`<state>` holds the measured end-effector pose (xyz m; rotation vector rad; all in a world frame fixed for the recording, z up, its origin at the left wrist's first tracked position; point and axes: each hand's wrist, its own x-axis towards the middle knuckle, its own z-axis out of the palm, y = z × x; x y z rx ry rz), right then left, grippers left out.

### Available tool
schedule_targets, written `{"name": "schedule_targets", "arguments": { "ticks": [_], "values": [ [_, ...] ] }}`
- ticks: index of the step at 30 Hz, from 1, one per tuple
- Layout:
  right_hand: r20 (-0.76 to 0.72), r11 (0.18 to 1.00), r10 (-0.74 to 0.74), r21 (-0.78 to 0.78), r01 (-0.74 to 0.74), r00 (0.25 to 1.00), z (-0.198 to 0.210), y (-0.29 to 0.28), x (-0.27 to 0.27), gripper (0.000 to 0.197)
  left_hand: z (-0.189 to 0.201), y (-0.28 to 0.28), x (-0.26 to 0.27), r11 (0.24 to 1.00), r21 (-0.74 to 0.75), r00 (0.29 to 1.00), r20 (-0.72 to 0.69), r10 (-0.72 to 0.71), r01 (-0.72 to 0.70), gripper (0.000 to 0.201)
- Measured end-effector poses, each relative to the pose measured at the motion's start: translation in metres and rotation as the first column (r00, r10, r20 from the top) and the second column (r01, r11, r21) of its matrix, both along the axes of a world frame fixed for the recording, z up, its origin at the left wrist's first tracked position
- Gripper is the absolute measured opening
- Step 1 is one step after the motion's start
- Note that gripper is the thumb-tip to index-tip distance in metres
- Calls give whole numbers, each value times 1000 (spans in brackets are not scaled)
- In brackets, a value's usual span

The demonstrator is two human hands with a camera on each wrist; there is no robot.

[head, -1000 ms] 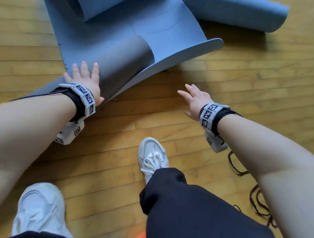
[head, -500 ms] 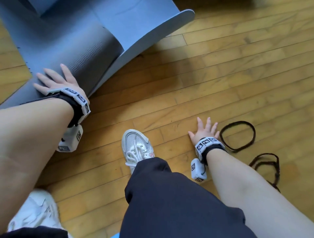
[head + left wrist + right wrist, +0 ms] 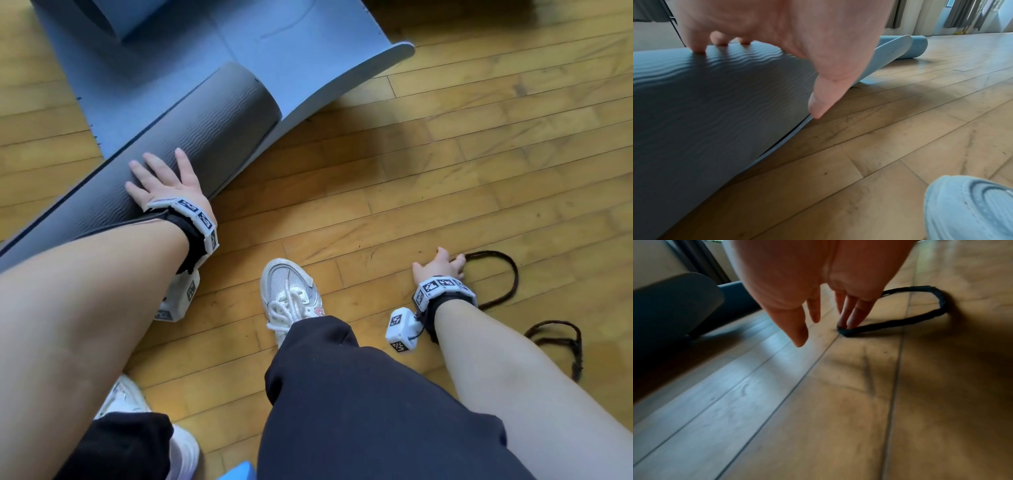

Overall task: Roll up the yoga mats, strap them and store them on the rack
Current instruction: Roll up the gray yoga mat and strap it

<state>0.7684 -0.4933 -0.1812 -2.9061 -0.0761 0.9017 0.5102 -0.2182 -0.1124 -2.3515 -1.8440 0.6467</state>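
Left hand is flat with fingers spread, pressing on the rolled grey yoga mat on the wood floor. White sneaker in the middle, no readable branding. Right hand has relaxed fingertips touching a dark strap loop; a second strap lies nearby.

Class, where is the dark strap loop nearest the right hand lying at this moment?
In the head view the strap loop lies on the wooden floor at the right, with the right hand touching its near end, beyond the second strap.
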Motion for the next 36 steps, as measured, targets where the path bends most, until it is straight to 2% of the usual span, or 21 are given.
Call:
{"name": "schedule_targets", "arguments": {
  "ticks": [3,6,8,10,12,14,18,22,26,29,31,33,36],
  "values": [
    [14,983,128,129,-128,992,2,13,-8,57,6,-7,1,1000,-18,999,-33,-11,10,91],
    [6,904,358,248,-348,934,6,32,-22,53,13,-10,1,998,-69,996,-86,-16,11,100],
    [5,842,479,282,-461,878,6,41,-33,54,16,-7,-3,996,-83,992,-117,-37,28,102],
    [24,831,512,241,-502,859,5,47,-41,61,18,-2,-10,994,-85,985,-148,-82,70,104],
    [30,873,467,144,-466,884,5,49,-44,69,19,4,-16,989,-86,977,-166,-131,118,105],
    [-1,919,393,33,-393,920,6,49,-42,69,17,10,-22,985,-67,976,-139,-166,158,101],
    [-85,926,364,-72,-370,927,7,51,-37,45,15,20,-31,972,-7,971,-40,-235,235,99],
    [-159,926,378,78,-370,912,20,76,-35,43,21,33,-33,981,-35,982,1,-190,190,92],
    [-103,894,402,259,-366,910,45,128,-28,38,30,54,-39,978,-154,987,106,-122,137,83],
    [-58,833,470,358,-421,881,63,170,-31,36,34,70,-44,963,-246,974,219,-55,110,83],
    [-56,789,521,411,-456,852,71,193,-41,33,35,78,-46,961,-263,973,229,-23,85,93],
    [-90,766,542,462,-447,835,71,211,-55,32,32,86,-47,965,-248,982,188,-37,84,116],
    [-179,772,505,530,-350,844,64,228,-79,24,24,92,-49,965,-233,988,124,-94,121,137]
  ]
}}
